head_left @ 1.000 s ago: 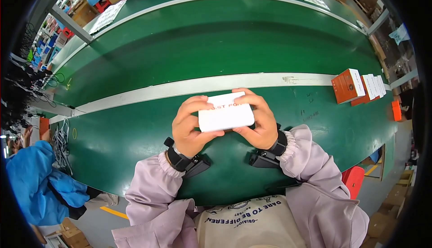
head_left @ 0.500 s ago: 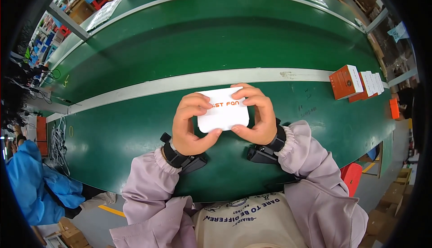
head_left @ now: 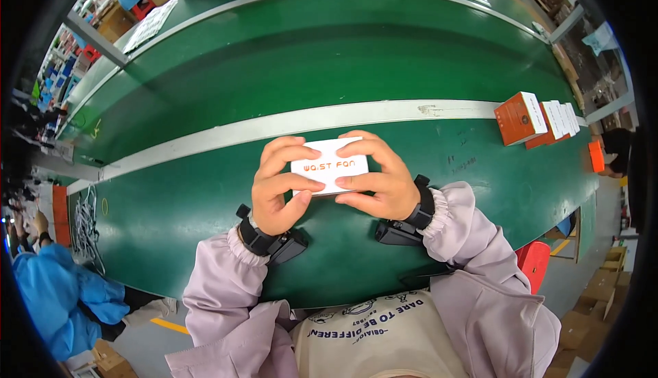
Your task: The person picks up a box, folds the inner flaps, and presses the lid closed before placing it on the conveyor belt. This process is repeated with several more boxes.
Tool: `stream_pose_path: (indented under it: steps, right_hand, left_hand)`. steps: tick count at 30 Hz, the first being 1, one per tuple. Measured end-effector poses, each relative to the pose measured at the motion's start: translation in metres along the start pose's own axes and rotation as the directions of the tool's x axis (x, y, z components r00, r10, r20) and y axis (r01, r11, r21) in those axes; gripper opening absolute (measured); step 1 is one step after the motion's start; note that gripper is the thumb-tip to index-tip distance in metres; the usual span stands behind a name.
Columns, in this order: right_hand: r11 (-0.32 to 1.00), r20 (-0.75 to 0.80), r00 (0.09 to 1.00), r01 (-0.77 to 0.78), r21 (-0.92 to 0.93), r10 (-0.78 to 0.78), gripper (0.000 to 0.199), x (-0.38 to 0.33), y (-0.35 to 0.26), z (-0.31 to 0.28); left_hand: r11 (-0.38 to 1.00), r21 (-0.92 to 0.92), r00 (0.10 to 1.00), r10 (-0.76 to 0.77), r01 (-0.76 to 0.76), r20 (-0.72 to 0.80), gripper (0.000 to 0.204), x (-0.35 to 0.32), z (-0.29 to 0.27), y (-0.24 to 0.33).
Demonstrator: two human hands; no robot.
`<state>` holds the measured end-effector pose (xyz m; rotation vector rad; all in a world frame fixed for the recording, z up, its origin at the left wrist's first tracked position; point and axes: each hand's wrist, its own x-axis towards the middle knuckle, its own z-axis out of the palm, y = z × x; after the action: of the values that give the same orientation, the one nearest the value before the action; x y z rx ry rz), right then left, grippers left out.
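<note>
A small white carton (head_left: 330,153) with orange lettering on its upper face is between my two hands, above the green table (head_left: 329,241). My left hand (head_left: 281,186) grips its left side, fingers lying over the upper face and thumb at the near edge. From the right, my right hand (head_left: 380,178) holds it the same way, with fingertips on the face and thumb low at the near edge. The carton's underside is hidden. Black straps with small dark devices sit on both wrists.
Several orange and white cartons (head_left: 524,119) stand in a row at the right. A white rail (head_left: 288,119) crosses the table. Coiled cables (head_left: 85,230) lie at the left edge, near a person in blue (head_left: 65,289). A red stool (head_left: 532,263) stands at right.
The white face shows shallower, with straighter edges and more of its lettering uncovered. My fingers have shifted onto the face. Across the table, a person's hands have moved and hold something.
</note>
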<state>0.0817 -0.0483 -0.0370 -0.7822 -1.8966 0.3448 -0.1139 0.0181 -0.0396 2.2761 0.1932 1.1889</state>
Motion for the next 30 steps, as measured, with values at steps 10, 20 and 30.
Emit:
stream_pose_path:
  steps: [10,20,30]
  right_hand:
    - [0.683,-0.592,0.803,-0.470,-0.559,0.068,0.029,-0.054,0.026,-0.092]
    - [0.605,-0.663,0.731,-0.605,-0.518,0.163,0.033,-0.074,0.017,-0.129]
    - [0.672,-0.718,0.501,-0.738,-0.061,0.484,0.048,-0.115,0.087,-0.184]
  left_hand:
    - [0.580,-0.537,0.528,-0.806,0.612,-0.269,0.025,-0.023,-0.012,-0.026]
    - [0.603,-0.474,0.566,-0.789,0.642,-0.237,0.023,-0.023,-0.007,-0.035]
    - [0.590,-0.489,0.546,-0.800,0.643,-0.249,0.023,-0.027,-0.011,-0.037]
